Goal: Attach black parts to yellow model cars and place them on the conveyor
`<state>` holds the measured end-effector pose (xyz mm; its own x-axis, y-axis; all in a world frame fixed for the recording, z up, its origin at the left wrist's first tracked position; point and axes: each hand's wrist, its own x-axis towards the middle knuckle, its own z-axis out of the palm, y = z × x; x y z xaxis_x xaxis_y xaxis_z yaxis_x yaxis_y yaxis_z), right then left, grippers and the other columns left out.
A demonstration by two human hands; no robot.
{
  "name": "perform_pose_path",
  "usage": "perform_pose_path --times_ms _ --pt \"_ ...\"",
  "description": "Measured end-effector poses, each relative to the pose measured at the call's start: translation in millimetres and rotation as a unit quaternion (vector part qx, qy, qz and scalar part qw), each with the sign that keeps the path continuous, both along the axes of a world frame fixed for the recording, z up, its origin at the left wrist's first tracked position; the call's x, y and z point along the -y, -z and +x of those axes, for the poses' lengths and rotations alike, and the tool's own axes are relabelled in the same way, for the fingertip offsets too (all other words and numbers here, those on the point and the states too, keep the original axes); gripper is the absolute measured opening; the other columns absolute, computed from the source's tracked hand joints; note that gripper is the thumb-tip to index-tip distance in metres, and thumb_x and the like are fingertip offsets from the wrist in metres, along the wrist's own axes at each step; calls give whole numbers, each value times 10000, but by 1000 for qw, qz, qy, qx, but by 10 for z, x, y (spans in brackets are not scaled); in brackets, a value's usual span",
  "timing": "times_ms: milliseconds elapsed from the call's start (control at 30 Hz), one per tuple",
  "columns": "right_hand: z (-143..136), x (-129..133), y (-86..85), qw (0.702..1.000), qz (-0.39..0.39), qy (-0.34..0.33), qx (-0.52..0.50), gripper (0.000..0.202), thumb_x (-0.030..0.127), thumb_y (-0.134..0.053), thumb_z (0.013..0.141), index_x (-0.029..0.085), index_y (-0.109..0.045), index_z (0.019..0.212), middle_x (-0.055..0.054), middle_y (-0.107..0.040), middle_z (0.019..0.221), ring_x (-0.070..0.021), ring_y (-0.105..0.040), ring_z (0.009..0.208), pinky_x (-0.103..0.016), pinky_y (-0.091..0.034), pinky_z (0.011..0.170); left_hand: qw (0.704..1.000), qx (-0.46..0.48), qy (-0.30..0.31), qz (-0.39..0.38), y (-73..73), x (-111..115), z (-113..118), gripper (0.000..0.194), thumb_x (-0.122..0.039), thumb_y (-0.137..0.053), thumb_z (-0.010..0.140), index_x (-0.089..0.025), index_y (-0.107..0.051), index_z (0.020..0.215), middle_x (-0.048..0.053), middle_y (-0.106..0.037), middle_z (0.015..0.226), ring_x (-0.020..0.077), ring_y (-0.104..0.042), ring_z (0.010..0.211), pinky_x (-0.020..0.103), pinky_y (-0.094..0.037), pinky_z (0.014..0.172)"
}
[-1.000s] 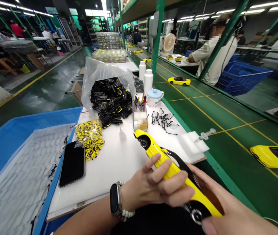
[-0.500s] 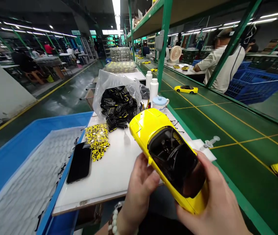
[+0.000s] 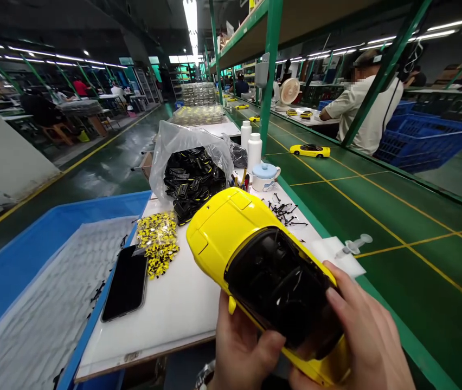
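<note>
Between both hands I hold a yellow model car [image 3: 218, 227] with a black roof and dark windows, its front tilted up and away to the left. My left hand [image 3: 245, 346] grips the car's left side, thumb along the door edge; a small yellow mirror [image 3: 231, 305] sticks out just ahead of it. My right hand [image 3: 369, 330] wraps round the rear and right side, with its thumb and fingers partly hidden under the body. Beyond the car lie loose thin black parts [image 3: 287, 214] on the white tabletop [image 3: 174, 309].
Left of the car are a bag of small yellow-and-black pieces [image 3: 158, 244], a phone [image 3: 125, 284] and a blue bin [image 3: 64, 216]. Behind stand a bag of black parts [image 3: 192, 179], white bottles [image 3: 254, 151] and a lidded cup [image 3: 265, 176]. A syringe [image 3: 353, 246] lies beside the green belt [image 3: 377, 200].
The car has come lower and closer, its front swinging left. My left thumb has slid along the side, and my right fingers now lie over the roof edge.
</note>
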<state>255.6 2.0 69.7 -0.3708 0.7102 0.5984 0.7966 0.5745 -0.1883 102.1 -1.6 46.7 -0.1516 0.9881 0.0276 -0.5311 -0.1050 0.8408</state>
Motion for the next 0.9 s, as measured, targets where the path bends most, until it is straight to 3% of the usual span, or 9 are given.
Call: perform_pose_path --times_ms 100,333,500,700,833,900 --pt "-43 7 3 999 -23 15 -35 953 302 -566 779 281 35 1518 -46 -30 1592 -427 -297 1304 -564 -297 938 1000 0 -13 -8 20 18 20 656 -359 -866 614 -300 -525 1172 40 -699 1137 272 -652 1088 362 -546 928" --pt "-23 -7 146 993 -36 33 -109 983 250 -632 723 220 -60 1522 -132 -214 1519 -423 -349 1282 -577 -339 993 992 -14 109 57 -67 -165 -67 705 -350 -836 668 -261 -457 1256 92 -634 1237 293 -590 1169 403 -478 1004" --pt "-8 -18 260 982 -74 65 -163 979 277 -686 716 266 -108 1506 -153 -271 1508 -466 -401 1276 -647 -373 997 994 -19 94 49 -66 -226 -1 521 -321 -749 775 -255 -475 1212 67 -641 1170 230 -613 1081 329 -496 927" --pt "45 -9 403 944 -172 59 -276 950 348 -726 721 253 -174 1488 -176 -331 1492 -470 -419 1286 -585 -508 915 993 -55 77 74 4 -190 112 618 -190 -727 707 -239 -425 1244 83 -621 1173 237 -608 1037 331 -510 889" --pt "44 3 385 937 -184 63 -290 989 286 -742 706 253 -139 1489 -189 -313 1497 -472 -387 1310 -623 -466 968 995 -42 93 13 -81 -180 137 623 -163 -735 679 -234 -422 1213 76 -635 1133 239 -615 1025 331 -515 886" --pt "26 8 349 940 -175 69 -285 991 269 -744 701 234 -140 1485 -203 -312 1493 -475 -385 1311 -635 -437 999 993 -30 109 20 -132 -194 140 613 -169 -753 675 -239 -425 1188 59 -635 1119 219 -614 1014 311 -514 884"
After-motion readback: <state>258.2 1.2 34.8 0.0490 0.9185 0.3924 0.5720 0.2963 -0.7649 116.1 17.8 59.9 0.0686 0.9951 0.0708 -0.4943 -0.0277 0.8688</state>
